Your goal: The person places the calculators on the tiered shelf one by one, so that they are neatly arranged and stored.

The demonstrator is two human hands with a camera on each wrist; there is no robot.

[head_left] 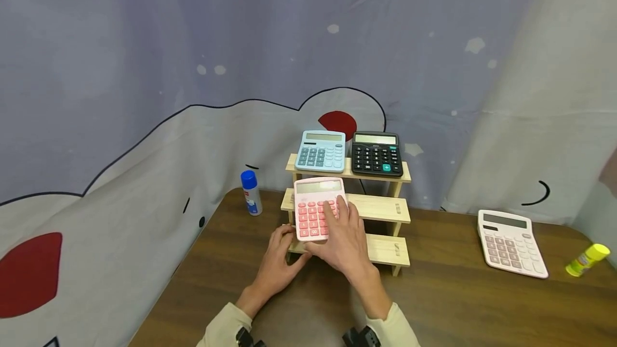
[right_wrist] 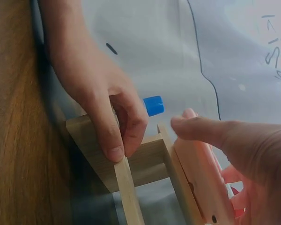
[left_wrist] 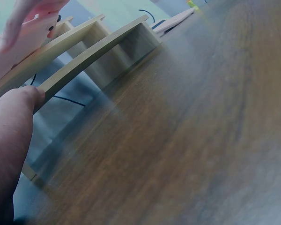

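Observation:
A pink calculator point(head_left: 319, 209) leans face up over the middle shelf of a three-tier wooden stand point(head_left: 381, 250). My right hand point(head_left: 344, 237) holds it, fingers over its keys and thumb at its lower edge. In the right wrist view that thumb point(right_wrist: 201, 129) lies along the edge. Just left of it, my left hand point(head_left: 278, 261) grips the left end of the lowest shelf point(right_wrist: 126, 185) between thumb and fingers. On the top shelf a light blue calculator point(head_left: 321, 151) and a black calculator point(head_left: 376, 154) stand side by side.
Behind the stand's left side is a bottle with a blue cap point(head_left: 250, 191). Far to the right, a white-pink calculator point(head_left: 512, 242) lies on the brown table point(head_left: 448, 293), beside a yellow-green glue stick point(head_left: 587, 259). A patterned curtain point(head_left: 144, 138) hangs behind the table.

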